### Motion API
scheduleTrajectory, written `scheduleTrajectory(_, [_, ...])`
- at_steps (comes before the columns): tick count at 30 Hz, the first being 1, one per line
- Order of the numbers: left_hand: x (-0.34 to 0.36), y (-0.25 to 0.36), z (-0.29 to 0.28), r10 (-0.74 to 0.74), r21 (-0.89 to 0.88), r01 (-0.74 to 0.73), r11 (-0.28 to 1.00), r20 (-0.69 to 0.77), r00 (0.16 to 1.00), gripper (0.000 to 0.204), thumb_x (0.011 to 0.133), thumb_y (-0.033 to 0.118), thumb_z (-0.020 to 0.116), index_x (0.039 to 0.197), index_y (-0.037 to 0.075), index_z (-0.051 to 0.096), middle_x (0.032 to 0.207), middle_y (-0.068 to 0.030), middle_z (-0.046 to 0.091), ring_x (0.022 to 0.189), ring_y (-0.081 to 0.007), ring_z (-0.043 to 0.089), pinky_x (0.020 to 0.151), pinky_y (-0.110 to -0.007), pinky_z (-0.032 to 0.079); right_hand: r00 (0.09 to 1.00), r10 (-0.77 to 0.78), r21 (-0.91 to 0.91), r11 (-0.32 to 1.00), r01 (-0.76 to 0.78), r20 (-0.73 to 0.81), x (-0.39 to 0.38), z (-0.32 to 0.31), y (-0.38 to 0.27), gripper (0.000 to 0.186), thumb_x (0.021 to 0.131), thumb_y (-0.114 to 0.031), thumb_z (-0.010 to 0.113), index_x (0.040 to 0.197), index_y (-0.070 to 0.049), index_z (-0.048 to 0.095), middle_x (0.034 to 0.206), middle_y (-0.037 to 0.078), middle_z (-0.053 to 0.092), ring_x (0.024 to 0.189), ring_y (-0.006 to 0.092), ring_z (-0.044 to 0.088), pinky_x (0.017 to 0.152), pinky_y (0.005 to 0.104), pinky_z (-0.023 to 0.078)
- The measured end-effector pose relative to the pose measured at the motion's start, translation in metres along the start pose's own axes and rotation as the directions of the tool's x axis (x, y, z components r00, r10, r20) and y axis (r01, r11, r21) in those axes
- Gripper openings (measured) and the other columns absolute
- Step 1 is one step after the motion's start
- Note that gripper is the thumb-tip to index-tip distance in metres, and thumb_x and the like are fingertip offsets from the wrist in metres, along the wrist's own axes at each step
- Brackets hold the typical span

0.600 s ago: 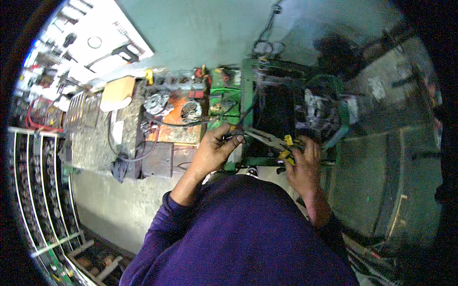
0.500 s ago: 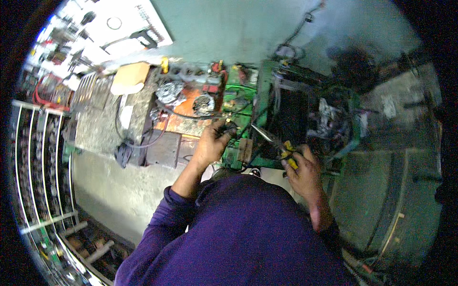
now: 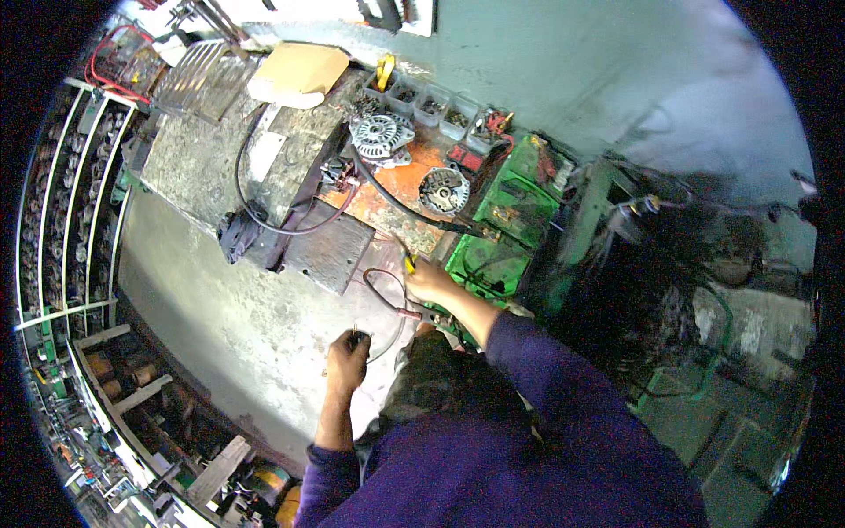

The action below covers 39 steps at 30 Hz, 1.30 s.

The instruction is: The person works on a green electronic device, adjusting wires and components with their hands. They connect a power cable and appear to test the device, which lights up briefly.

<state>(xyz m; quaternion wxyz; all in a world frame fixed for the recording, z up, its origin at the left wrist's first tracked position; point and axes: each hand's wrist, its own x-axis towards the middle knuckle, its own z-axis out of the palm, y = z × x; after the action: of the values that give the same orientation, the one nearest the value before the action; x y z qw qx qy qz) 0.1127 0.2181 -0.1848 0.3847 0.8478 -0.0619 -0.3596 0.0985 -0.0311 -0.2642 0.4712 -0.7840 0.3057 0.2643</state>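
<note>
My left hand is closed on a small dark part with a thin pin sticking up, held over the pale floor. Its exact kind is too small to make out. My right hand reaches to the front of the orange worktop, closed around yellow-handled pliers; most of the tool is hidden by the fingers. On that worktop lie a silver alternator housing and a round alternator end piece. A thick black cable runs past them toward the green bench.
Plastic bins of small parts line the wall side. A grey metal plate juts out from the worktop's front. Left of it stands a worn bench with cardboard. A rack stands far left.
My view has swung to the left. My right hand has carried the pliers over to the orange worktop's front, and my left hand has drawn back from the green bench with the dark part.
</note>
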Motion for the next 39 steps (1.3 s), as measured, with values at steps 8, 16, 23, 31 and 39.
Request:
scheduleTrajectory(8, [-0.038,-0.056,-0.019,-0.348,-0.21,0.324,0.923,-0.091,0.933,0.022,0.092,0.018,0.06,0.088,-0.004,0.064,0.068,-0.0058,0.062,0.061,-0.0133,0.055,0.058,-0.031,0.043,0.911,0.157,-0.069,0.978,-0.197,-0.382,0.158,0.049,0.028,0.056,0.088,-0.029,0.06,0.128,0.006,0.045,0.135,0.036,0.038,0.112,0.0462,0.058,0.093,0.0508,0.05])
scheduleTrajectory(16, [0.001,-0.011,-0.023,-0.122,-0.131,0.11,0.985,-0.087,0.989,0.022,0.092,0.017,0.062,0.094,-0.004,0.067,0.074,-0.0073,0.064,0.069,-0.0144,0.056,0.065,-0.029,0.046,0.996,-0.051,-0.161,0.985,0.063,0.078,0.106,0.035,0.037,0.04,0.08,-0.024,0.063,0.109,0.003,0.067,0.108,0.026,0.068,0.099,0.0393,0.066,0.088,0.0441,0.053])
scheduleTrajectory(23, [0.039,0.128,0.058,0.247,-0.161,-0.2,0.966,0.368,0.896,0.019,0.093,0.015,0.065,0.093,-0.004,0.064,0.081,-0.0073,0.067,0.071,-0.011,0.057,0.065,-0.027,0.047,0.848,-0.364,-0.036,0.924,0.38,-0.385,-0.155,-0.067,0.044,0.034,0.091,-0.025,0.062,0.117,-0.002,0.062,0.106,0.021,0.066,0.099,0.0389,0.064,0.088,0.0464,0.051])
scheduleTrajectory(31, [-0.014,0.251,0.229,0.668,-0.242,-0.716,0.655,0.628,0.399,0.036,0.089,0.023,0.069,0.114,-0.003,0.063,0.097,-0.0274,0.068,0.093,-0.0399,0.068,0.08,-0.04,0.052,-0.11,0.003,0.022,0.984,-0.174,-0.994,-0.432,-0.157,0.151,0.019,0.09,-0.012,0.065,0.105,-0.002,0.066,0.094,0.012,0.069,0.082,0.0218,0.065,0.073,0.0346,0.052])
scheduleTrajectory(39, [-0.071,0.292,0.409,0.898,-0.372,-0.842,0.39,0.358,0.258,0.027,0.084,0.023,0.07,0.099,0.001,0.066,0.094,-0.0249,0.066,0.087,-0.0415,0.064,0.075,-0.048,0.053,-0.248,0.491,0.55,0.749,-0.369,-0.835,-0.494,-0.226,0.355,0.065,0.094,-0.054,0.054,0.129,0.0,0.056,0.123,0.019,0.06,0.112,0.0355,0.057,0.098,0.0436,0.044])
